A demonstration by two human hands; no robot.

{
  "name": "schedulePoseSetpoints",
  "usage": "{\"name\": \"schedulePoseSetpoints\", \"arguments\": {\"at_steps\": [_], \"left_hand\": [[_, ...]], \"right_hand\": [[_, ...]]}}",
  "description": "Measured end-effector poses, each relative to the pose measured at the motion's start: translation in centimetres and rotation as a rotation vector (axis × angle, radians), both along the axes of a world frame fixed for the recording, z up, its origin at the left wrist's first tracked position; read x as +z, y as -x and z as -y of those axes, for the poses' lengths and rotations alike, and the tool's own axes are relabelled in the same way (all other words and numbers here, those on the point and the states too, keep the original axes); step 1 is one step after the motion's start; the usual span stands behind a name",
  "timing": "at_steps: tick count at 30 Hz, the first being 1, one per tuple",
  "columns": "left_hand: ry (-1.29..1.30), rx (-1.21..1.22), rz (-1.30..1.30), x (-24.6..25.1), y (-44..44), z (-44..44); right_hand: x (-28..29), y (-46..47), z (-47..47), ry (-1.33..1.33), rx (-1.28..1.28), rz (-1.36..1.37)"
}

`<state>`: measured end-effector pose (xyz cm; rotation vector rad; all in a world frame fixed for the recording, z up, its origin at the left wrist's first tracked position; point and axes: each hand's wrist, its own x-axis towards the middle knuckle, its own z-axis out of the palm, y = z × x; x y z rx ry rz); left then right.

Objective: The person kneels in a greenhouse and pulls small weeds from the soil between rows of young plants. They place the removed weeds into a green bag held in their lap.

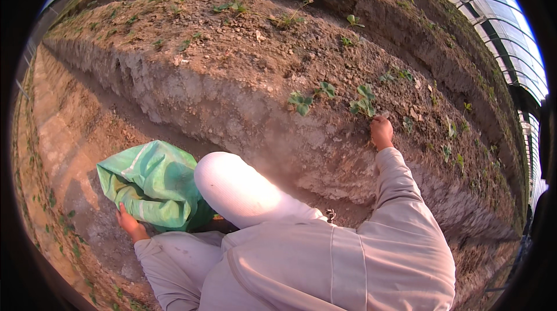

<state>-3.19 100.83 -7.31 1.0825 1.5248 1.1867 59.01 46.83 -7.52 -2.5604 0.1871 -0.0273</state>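
Note:
My left hand grips the rim of a green woven plastic sack, which stands with its mouth partly folded beside my knee. Out to the right, my right hand reaches onto the side of a raised soil bed. Its fingers are drawn together at the base of a small leafy plant that looks like a strawberry plant. A small pale bit shows at the fingertips, too small to name. Whether the fingers hold it or only touch the soil is unclear. Another leafy plant grows just left of it.
My white-clad knee lies close to the bed's steep side. A dirt furrow runs along the bed. More beds rise beyond, and low plants grow at the left. Arched greenhouse framing with plastic film curves along the right.

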Motion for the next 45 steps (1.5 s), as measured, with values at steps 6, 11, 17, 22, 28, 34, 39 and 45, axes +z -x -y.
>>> {"name": "schedulePoseSetpoints", "arguments": {"at_steps": [6,11,17,22,28,34,39,45], "left_hand": [[0.009,0.007,0.04,-0.2,0.4,-0.2],[0.028,0.044,-0.01,-0.6,0.7,-0.5],[0.001,0.019,0.045,-2.0,2.9,-1.8],[0.023,0.049,0.107,-2.3,3.2,-1.7],[0.05,0.062,0.109,-1.6,2.2,-1.4],[0.059,0.039,0.1,-0.9,1.4,-0.8],[0.056,0.046,0.114,-0.8,1.3,-0.7],[0.036,0.031,0.112,-1.3,1.9,-1.0]], "right_hand": [[-0.3,2.3,-2.5,-0.439,-0.173,-0.223],[-1.3,1.7,-5.2,-1.041,-0.315,-0.326],[-0.3,2.1,-6.8,-0.88,-0.142,-0.325],[1.4,1.2,-6.1,-0.526,0.056,-0.01],[3.8,0.9,-3.0,-0.175,-0.094,0.105],[4.9,3.2,-3.2,0.423,0.112,0.005],[3.9,3.8,-3.7,0.417,0.152,-0.108],[2.7,2.9,-3.8,0.23,0.066,0.035]]}}
